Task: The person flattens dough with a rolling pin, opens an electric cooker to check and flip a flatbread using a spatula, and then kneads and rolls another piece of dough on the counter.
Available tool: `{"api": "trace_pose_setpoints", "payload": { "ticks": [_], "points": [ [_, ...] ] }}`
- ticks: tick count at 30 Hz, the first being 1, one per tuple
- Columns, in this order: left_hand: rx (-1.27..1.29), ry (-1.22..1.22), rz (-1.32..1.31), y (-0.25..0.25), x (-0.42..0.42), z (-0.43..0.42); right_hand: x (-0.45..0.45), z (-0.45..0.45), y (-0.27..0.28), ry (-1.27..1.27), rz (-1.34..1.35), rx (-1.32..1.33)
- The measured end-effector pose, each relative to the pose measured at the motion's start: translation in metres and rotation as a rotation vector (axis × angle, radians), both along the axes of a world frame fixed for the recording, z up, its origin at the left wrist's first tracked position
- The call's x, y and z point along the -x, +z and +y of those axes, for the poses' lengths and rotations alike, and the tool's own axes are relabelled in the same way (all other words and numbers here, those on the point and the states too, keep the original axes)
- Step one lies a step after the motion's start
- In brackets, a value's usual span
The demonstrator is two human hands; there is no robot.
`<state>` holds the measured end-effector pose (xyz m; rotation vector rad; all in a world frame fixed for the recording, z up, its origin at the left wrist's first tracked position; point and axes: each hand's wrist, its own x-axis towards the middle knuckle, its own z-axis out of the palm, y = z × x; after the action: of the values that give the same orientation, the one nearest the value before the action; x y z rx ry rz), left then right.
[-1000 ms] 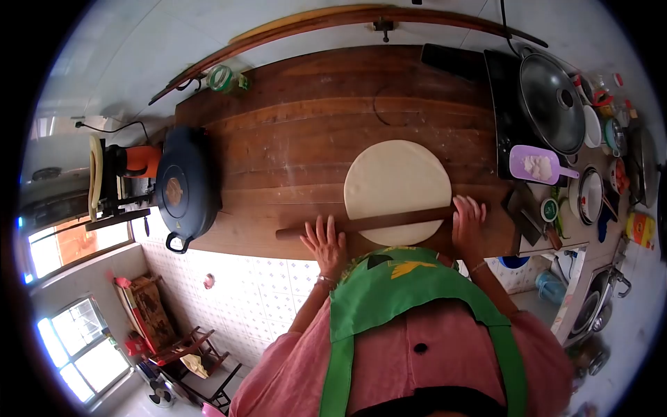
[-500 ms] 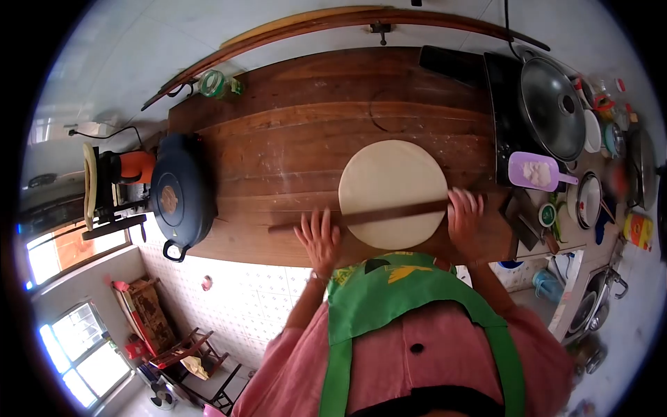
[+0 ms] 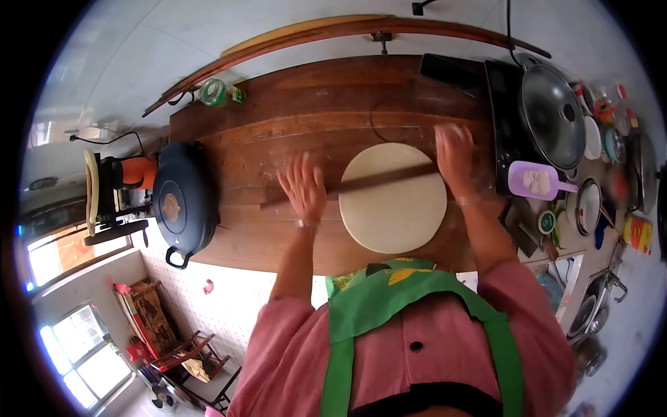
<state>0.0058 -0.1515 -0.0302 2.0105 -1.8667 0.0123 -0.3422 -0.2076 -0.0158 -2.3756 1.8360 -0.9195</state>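
Observation:
A round, flat sheet of dough (image 3: 392, 221) lies on the wooden table. Across its upper half runs a long dark rolling pin (image 3: 389, 178), slanting up to the right. My left hand (image 3: 303, 187) rests on the pin to the left of the dough, fingers stretched out and palm down. Over the pin's right end, just past the dough's edge, is my right hand (image 3: 455, 156); its fingers are extended and slightly blurred, not wrapped round the wood. The pin's left tip shows beyond my left hand, while its right tip is hidden.
A dark blue lidded pot (image 3: 182, 205) stands at the table's left edge. A glass jar (image 3: 212, 92) sits at the back left. To the right are a black stove with a lidded wok (image 3: 552, 111), a purple scoop (image 3: 533, 179) of white powder, and a cleaver (image 3: 524, 226).
Both hands have moved forward, away from my body, and the rolling pin has travelled with them from the dough's near half to its far half. The dough has stayed in place.

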Motion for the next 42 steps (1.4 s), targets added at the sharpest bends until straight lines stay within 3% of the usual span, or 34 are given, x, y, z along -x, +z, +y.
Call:
{"api": "trace_pose_setpoints", "payload": {
  "ticks": [2,5,8,14,18,21,23,27,32,33,34,35,38,41,42],
  "points": [
    [-0.124,-0.038,-0.085,-0.009,0.004,0.06,0.016,0.071,-0.027,-0.017,0.104,-0.066],
    [-0.214,-0.014,-0.064,-0.027,0.012,0.142,0.012,0.138,-0.023,-0.092,0.079,-0.202],
    [-0.249,-0.012,-0.067,-0.012,0.012,0.103,0.009,0.123,-0.018,-0.091,0.069,-0.184],
    [0.067,0.04,-0.001,0.008,-0.004,-0.084,-0.016,-0.069,0.005,-0.017,0.013,0.02],
    [0.021,0.003,0.014,0.003,-0.004,-0.07,-0.017,-0.049,0.009,-0.016,-0.063,-0.067],
    [-0.166,-0.048,-0.022,-0.001,0.005,0.028,-0.006,0.051,-0.018,-0.067,0.109,-0.136],
    [-0.244,-0.019,-0.069,-0.008,0.014,0.091,-0.008,0.109,-0.007,-0.139,0.086,-0.243],
    [-0.218,-0.025,-0.104,-0.012,0.01,0.072,-0.011,0.09,-0.009,-0.095,0.086,-0.218],
    [0.061,0.057,-0.079,-0.004,-0.004,-0.086,-0.032,-0.082,-0.003,-0.032,-0.027,0.035],
    [0.074,0.056,-0.076,-0.005,-0.007,-0.102,-0.037,-0.101,-0.002,-0.034,-0.025,0.048],
    [0.08,0.023,-0.045,-0.008,-0.01,-0.11,-0.041,-0.111,-0.004,-0.01,-0.003,-0.104],
    [0.089,-0.009,-0.013,-0.011,-0.01,-0.112,-0.043,-0.114,-0.004,0.013,0.019,-0.252],
    [-0.074,-0.17,0.097,-0.006,-0.004,-0.059,-0.053,-0.073,-0.003,0.296,-0.034,-0.237],
    [-0.149,-0.349,-0.078,0.015,-0.002,0.004,-0.057,-0.032,-0.005,0.343,-0.187,-0.353],
    [-0.153,-0.348,-0.081,0.017,-0.005,0.016,-0.053,-0.029,-0.012,0.241,-0.271,-0.467]
  ]
}}
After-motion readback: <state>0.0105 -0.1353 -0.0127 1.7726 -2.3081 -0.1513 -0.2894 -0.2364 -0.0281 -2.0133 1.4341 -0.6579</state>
